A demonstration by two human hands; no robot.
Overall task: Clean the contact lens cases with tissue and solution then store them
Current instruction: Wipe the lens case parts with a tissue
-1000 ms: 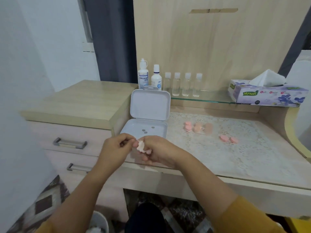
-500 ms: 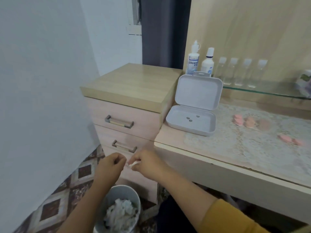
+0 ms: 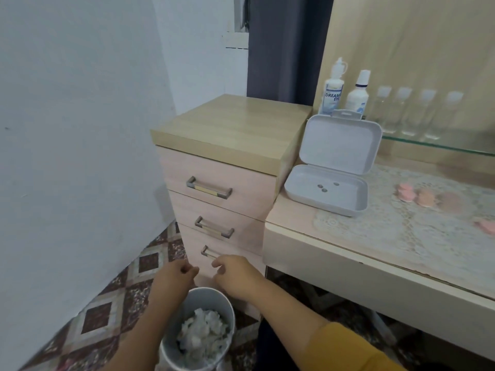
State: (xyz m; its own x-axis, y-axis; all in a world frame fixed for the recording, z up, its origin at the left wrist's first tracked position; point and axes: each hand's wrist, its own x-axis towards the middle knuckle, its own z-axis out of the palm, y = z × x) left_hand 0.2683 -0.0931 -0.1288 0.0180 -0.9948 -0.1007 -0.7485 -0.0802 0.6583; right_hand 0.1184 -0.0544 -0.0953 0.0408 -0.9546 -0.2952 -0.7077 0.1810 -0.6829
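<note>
While both hands, left (image 3: 175, 274) and right (image 3: 235, 275), hover over bin (image 3: 171, 352) to discard tissue, fingers curl; contents unclear.

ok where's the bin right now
The bin stands on the tiled floor at the bottom centre of the head view, just below both hands and in front of the drawer unit, with crumpled tissue inside.

Pink lens cases (image 3: 407, 192) on white lace (image 3: 401, 231), grey box (image 3: 329, 194), mustard sleeve (image 3: 345, 349), brown diamond-patterned floor (image 3: 107, 311).
</note>
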